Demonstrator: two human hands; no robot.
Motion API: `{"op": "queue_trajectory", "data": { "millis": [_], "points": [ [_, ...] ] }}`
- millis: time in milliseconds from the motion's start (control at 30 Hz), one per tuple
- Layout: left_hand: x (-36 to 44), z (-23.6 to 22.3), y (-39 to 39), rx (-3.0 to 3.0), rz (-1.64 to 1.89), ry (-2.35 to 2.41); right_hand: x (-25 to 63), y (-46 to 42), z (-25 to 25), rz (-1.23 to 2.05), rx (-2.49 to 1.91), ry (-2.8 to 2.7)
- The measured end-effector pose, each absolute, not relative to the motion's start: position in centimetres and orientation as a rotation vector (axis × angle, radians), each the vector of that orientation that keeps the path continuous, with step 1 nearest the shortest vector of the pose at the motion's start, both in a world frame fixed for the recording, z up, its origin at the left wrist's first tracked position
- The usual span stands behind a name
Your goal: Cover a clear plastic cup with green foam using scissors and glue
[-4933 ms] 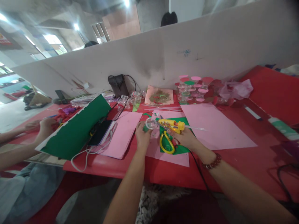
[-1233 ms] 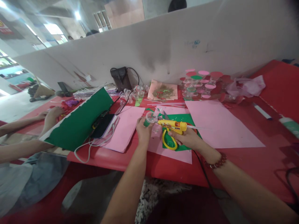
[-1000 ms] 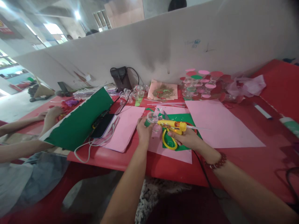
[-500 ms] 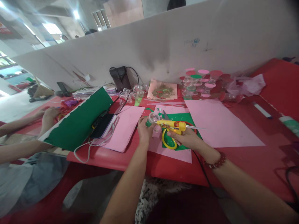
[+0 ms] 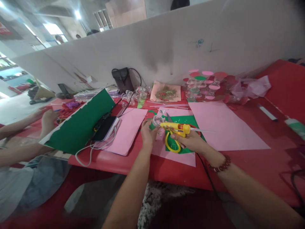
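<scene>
My right hand (image 5: 187, 140) is wrapped round the grip of a yellow glue gun (image 5: 175, 127), with a clear glue stick (image 5: 202, 130) poking out of its back end. The gun's nozzle points left and meets the rim of a clear round plastic piece (image 5: 157, 120), whose exact kind I cannot make out. My left hand (image 5: 148, 131) pinches that piece from the left. Beneath the gun lie scissors with yellow handles (image 5: 173, 150), on green paper (image 5: 189, 120) over a pink sheet (image 5: 183, 160).
Left of my hands are a pink paper stack (image 5: 127, 135), a phone (image 5: 105, 128) with a white cable, and a raised green board (image 5: 78, 127). A co-worker's arms (image 5: 26, 149) reach in beyond it. Clear plastic pieces topped with coloured discs (image 5: 202, 84) stand at the back.
The glue gun and the clear plastic piece have shifted very slightly right. The co-worker's hands have moved a little. My grips stay the same.
</scene>
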State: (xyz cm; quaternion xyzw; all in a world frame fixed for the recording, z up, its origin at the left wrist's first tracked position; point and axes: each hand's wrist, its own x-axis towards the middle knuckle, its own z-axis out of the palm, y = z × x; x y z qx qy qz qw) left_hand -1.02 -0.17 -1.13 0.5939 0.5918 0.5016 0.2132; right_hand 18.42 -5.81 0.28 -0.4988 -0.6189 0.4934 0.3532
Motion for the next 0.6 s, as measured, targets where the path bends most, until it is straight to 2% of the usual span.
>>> {"op": "queue_trajectory", "data": {
  "millis": [600],
  "points": [
    [-1.11,-1.67,0.14,1.694,1.505,1.428,18.28,-5.89,0.59,1.275,-1.167,-1.554]
  ]
}}
